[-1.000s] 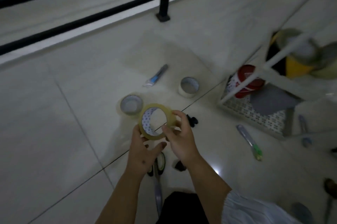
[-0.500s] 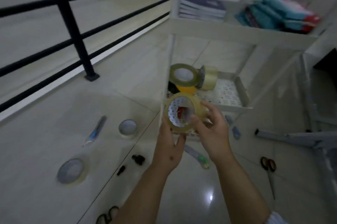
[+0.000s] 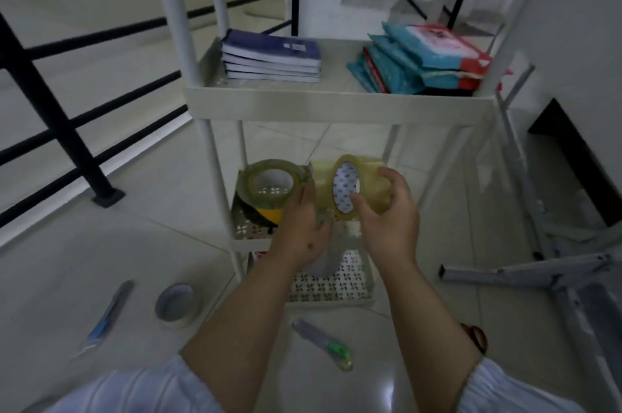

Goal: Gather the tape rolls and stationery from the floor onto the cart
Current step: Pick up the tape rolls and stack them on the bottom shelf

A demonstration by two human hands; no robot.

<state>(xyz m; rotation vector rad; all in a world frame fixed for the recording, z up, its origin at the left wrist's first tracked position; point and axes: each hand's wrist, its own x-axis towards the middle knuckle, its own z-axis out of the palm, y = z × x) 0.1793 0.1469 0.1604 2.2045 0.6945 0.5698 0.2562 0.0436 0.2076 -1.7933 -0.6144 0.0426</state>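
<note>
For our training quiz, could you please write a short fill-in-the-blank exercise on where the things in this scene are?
1. The right hand holds a clear tape roll at the cart's ____ shelf.
2. The stack of blue notebooks lies on the ____ shelf.
3. The white tape roll lies on the ____.
4. The left hand holds ____.

Missing words: middle; top; floor; nothing

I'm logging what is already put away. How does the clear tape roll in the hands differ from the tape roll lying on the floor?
The clear tape roll is yellowish, stands on edge at the cart's middle shelf, and is held by the right hand. The floor tape roll is pale, looks thinner, lies flat on the tiles, and nobody touches it. Both are rings with an open core.
</note>
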